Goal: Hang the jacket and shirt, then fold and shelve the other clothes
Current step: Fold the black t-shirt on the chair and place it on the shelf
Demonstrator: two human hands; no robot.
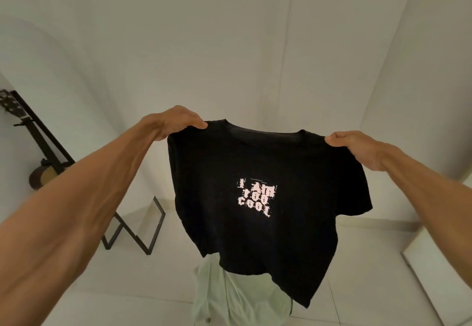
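A black t-shirt [265,226] with pale printed lettering on its chest hangs spread out in the air in front of me, facing me. My left hand [176,121] pinches its left shoulder seam. My right hand [355,147] pinches the right shoulder seam. Both arms are stretched forward at about chest height. Below the shirt's hem lies a pale green garment [229,297], partly hidden by the shirt.
A guitar [43,172] leans on a black metal stand [143,233] against the wall at the left. A white panel or furniture edge [439,269] stands at the lower right. White walls meet in a corner behind the shirt; the floor is pale tile.
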